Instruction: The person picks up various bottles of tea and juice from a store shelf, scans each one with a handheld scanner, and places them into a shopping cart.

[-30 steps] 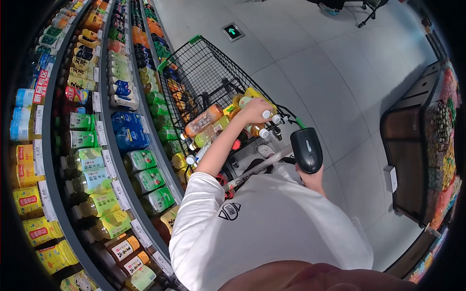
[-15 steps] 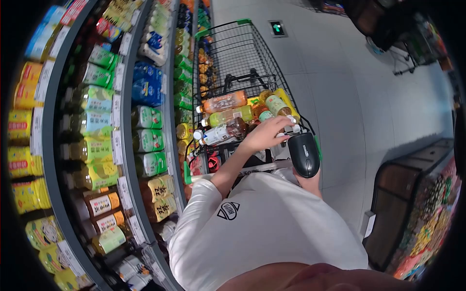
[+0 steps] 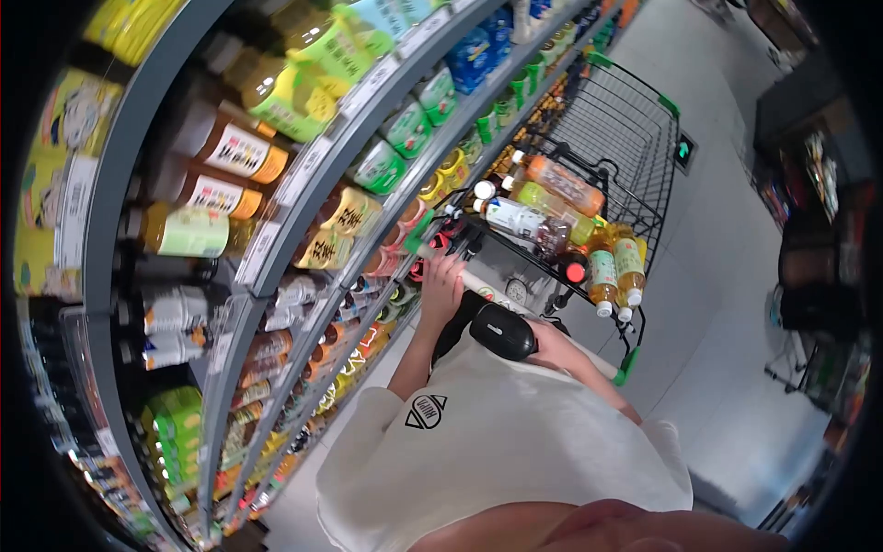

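My left hand [image 3: 443,283] rests on the left part of the shopping cart's pale push handle [image 3: 478,285], its fingers curled over it. My right hand [image 3: 555,348] is near the right part of the handle, closed around a black mouse-shaped device [image 3: 503,331] that hides its fingertips. Beyond the handle is the wire shopping cart [image 3: 635,120] with green corner pieces. Several drink bottles lie in its near part: an orange bottle [image 3: 563,182], a white-labelled dark bottle [image 3: 526,224], a green-labelled bottle [image 3: 602,271] and a yellowish bottle [image 3: 629,267].
Shelves [image 3: 317,166] of bottled drinks with price tags run close along the left. Grey floor [image 3: 708,304] extends to the right of the cart, with a lit green arrow sign [image 3: 683,152] set in it. Dark display stands [image 3: 809,120] are at the far right.
My left hand has left the bottles and come back to the cart handle. The view has turned left, so the cart appears farther right. My right hand and the black device appear farther left.
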The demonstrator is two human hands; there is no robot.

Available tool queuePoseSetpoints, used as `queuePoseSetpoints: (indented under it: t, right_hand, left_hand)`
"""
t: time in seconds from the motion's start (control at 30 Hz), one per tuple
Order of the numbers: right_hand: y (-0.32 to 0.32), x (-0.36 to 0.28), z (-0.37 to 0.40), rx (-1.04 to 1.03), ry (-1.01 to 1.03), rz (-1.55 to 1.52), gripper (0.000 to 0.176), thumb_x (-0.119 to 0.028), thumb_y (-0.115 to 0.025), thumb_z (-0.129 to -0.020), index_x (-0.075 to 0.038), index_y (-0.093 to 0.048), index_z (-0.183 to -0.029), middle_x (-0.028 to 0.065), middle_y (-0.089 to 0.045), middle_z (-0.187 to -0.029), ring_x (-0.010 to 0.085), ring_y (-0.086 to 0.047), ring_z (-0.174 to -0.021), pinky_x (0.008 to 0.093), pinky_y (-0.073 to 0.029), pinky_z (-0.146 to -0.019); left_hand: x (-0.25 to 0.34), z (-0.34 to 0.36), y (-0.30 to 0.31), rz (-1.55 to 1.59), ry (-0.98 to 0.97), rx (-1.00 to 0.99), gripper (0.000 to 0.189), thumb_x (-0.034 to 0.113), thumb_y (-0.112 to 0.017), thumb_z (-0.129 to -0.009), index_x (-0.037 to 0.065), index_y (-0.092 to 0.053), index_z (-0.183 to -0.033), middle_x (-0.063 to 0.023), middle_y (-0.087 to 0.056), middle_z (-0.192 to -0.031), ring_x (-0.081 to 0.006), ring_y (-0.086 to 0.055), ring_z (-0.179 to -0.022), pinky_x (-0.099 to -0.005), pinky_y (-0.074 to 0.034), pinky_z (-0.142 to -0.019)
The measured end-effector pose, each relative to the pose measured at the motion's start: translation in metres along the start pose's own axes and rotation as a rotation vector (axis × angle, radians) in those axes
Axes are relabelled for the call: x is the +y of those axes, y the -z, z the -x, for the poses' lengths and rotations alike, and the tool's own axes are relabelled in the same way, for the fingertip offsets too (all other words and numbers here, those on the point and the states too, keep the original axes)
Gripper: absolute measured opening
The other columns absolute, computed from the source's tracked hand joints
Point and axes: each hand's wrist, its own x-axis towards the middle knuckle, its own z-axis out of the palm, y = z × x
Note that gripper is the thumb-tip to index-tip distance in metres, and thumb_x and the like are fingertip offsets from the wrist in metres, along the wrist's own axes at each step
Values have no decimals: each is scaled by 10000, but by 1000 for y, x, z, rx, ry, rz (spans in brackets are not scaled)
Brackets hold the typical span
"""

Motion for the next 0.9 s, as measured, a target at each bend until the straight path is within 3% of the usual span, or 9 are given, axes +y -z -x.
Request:
queuePoseSetpoints:
  t: [0.2, 0.33, 0.4, 0.53, 0.57, 0.67, 0.7, 0.8, 0.9]
  right_hand:
    - [-21, 22, -53, -209, -84, -91, 453, -46, -645, -580, -14, -511, -1011, 102, -580, -890, 168, -557, -806, 282, -428, -749]
    - [-31, 21, -76, -262, -114, -199, 450, -52, -665, -567, -26, -524, -993, 94, -569, -914, 178, -542, -845, 302, -421, -765]
    - [-38, 29, -82, -108, 230, 9, 464, -85, -681, -558, -30, -530, -993, 112, -543, -977, 229, -504, -942, 332, -391, -823]
    - [-44, 54, -84, 12, 306, 135, 468, -128, -690, -554, -20, -537, -983, 140, -514, -1055, 265, -459, -1028, 355, -329, -905]
    - [-49, 54, -80, 67, 9, -141, 422, -105, -685, -564, -4, -537, -946, 130, -550, -1004, 226, -522, -944, 330, -380, -853]
    - [-51, 51, -81, 156, -108, -206, 369, -72, -681, -572, 3, -534, -902, 108, -586, -900, 179, -567, -804, 296, -435, -746]
    - [-55, 53, -84, 227, -61, -192, 329, -44, -679, -572, -1, -534, -864, 87, -597, -820, 152, -573, -710, 270, -453, -660]
    - [-69, 49, -92, 416, -40, -159, 326, -48, -680, -573, 5, -538, -861, 92, -590, -826, 157, -569, -734, 276, -447, -676]
    - [-71, 54, -100, 406, 25, -11, 330, -62, -677, -566, -8, -554, -867, 112, -574, -843, 220, -568, -763, 305, -443, -701]
  left_hand:
    - [1, 11, -28, 82, 178, 135, 205, 88, -431, -778, 50, -508, -965, -108, -410, -1144, -382, -239, -1189, -459, -284, -942]
    - [-18, 13, -30, 61, 19, 81, 217, 117, -490, -757, 83, -511, -971, -95, -412, -1148, -354, -264, -1184, -459, -312, -922]
    - [-22, 14, -34, 130, -40, 132, 235, 115, -523, -734, 73, -513, -965, -89, -434, -1129, -350, -311, -1156, -450, -315, -923]
    - [-26, 13, -27, 209, -112, 123, 315, 106, -567, -673, 58, -516, -980, -81, -468, -1099, -342, -381, -1097, -422, -318, -934]
    - [-20, 11, -16, 161, -106, 119, 360, 134, -566, -669, 53, -512, -1015, -93, -471, -1101, -333, -383, -1100, -416, -311, -943]
    - [-30, 14, -23, 158, -85, -18, 405, 159, -567, -667, 38, -503, -1048, -112, -472, -1103, -345, -385, -1097, -429, -300, -949]
    - [-33, 16, -26, 159, -82, -15, 405, 159, -567, -667, 38, -503, -1048, -112, -472, -1103, -345, -385, -1097, -429, -300, -949]
    - [-43, 22, -32, 118, -143, 32, 473, 196, -581, -657, 46, -481, -1095, -151, -448, -1132, -394, -362, -1106, -461, -324, -917]
    - [-43, 19, -21, 186, -134, 16, 474, 199, -582, -658, 43, -478, -1093, -180, -438, -1136, -368, -355, -1130, -466, -338, -899]
